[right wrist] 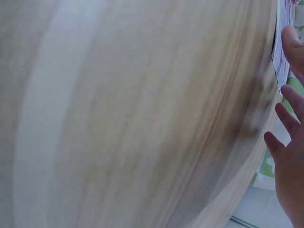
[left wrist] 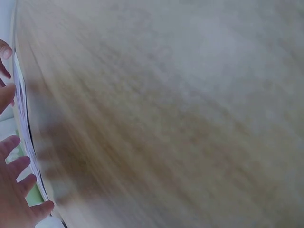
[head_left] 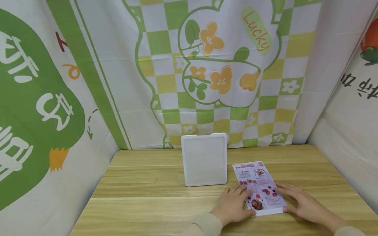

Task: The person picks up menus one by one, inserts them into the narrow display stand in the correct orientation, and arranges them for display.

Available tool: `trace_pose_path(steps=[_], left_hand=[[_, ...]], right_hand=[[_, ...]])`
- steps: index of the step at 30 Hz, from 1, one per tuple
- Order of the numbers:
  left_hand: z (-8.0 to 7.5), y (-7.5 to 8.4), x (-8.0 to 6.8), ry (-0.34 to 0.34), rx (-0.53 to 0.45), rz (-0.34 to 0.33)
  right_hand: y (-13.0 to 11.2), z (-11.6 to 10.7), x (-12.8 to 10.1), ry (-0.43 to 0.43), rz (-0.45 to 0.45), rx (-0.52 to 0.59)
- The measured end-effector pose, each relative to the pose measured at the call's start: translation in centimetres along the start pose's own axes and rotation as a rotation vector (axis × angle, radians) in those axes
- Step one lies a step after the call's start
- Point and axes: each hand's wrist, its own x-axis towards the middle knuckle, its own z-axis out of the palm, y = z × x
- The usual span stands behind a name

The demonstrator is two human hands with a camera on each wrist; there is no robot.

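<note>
A printed sheet headed "SPECIAL MENU" [head_left: 260, 183], with food pictures, lies on the wooden table in the head view. My left hand [head_left: 233, 204] rests along its left side, fingertips over the edge and thumb at the lower left corner. At the opposite side, my right hand [head_left: 305, 205] touches the right edge, its thumb near the lower right corner. Fingers of both hands look extended and spread. In the left wrist view the left hand [left wrist: 19, 183] shows at the far left; the right wrist view has the right hand [right wrist: 290, 118] at its right border.
Behind and left of the menu, a white framed panel [head_left: 204, 160] stands upright on the table [head_left: 141, 193]. A checked green and yellow curtain [head_left: 218, 114] hangs at the table's back edge, with printed white cloth on both sides.
</note>
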Motion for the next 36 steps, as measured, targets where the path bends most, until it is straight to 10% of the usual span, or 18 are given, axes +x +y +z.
trace_pose_path(steps=[36], left_hand=[[0.18,0.55,0.42,-0.027,0.034,-0.024]], right_hand=[[-0.07,0.07,0.60,-0.029,0.082,0.068]])
